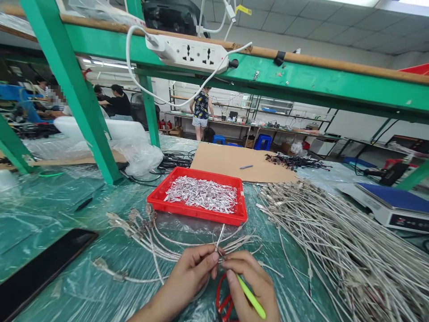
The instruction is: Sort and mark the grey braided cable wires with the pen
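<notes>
Pinching one thin grey cable (219,239) between both hands, left hand (191,275) and right hand (250,286) together at the table's near edge; right also holds a green tool (251,297). Cable looks light, floppy; grip best near its end. Red tray (197,210) behind.

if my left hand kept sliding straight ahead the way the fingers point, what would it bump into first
Probably the small bunch of grey cables fanned on the plastic-covered table just beyond the left hand, then the red plastic tray of silvery metal pieces. Depth is hard to judge.
</notes>
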`<action>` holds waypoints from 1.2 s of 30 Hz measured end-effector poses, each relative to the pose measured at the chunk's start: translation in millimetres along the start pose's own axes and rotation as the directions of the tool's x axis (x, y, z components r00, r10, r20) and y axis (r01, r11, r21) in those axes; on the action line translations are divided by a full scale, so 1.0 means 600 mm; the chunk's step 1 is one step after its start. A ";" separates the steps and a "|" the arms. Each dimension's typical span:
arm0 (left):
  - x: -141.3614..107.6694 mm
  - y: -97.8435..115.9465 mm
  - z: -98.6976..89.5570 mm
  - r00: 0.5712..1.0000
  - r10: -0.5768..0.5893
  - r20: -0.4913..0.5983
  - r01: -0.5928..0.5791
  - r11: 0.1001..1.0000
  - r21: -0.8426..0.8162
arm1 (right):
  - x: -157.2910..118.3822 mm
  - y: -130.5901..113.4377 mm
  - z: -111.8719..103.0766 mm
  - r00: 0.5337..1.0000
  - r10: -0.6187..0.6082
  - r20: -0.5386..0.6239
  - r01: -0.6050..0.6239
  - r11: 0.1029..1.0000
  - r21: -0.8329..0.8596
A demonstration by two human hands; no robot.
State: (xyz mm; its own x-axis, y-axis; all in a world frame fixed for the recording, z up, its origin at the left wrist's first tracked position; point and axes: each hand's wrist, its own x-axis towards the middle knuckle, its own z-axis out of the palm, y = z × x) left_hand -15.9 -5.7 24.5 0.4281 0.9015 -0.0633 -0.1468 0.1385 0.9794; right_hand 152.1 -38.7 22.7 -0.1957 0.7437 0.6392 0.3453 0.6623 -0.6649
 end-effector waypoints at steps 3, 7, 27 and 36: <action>0.003 -0.005 -0.002 1.000 0.005 0.000 -0.005 1.000 0.008 | -0.001 -0.001 -0.001 1.000 0.009 -0.007 -0.009 1.000 -0.001; 0.002 -0.006 -0.004 1.000 0.014 -0.001 -0.014 0.999 0.036 | -0.003 0.000 -0.001 0.999 0.012 -0.031 -0.012 1.000 -0.017; -0.001 -0.005 0.003 1.000 -0.005 0.003 0.005 0.999 0.033 | -0.011 0.010 0.004 0.998 -0.042 -0.043 0.041 0.999 -0.014; 0.002 -0.006 0.003 1.000 -0.001 -0.021 0.003 0.998 0.065 | -0.015 0.016 0.008 0.995 -0.078 -0.063 0.073 0.994 -0.078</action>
State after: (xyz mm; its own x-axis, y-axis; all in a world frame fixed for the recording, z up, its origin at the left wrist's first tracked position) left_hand -13.2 -5.7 21.1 0.4097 0.9096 -0.0686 -0.0877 0.1141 0.9896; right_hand 152.7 -38.4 8.7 -0.1634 0.6829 0.7120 0.4011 0.7054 -0.5845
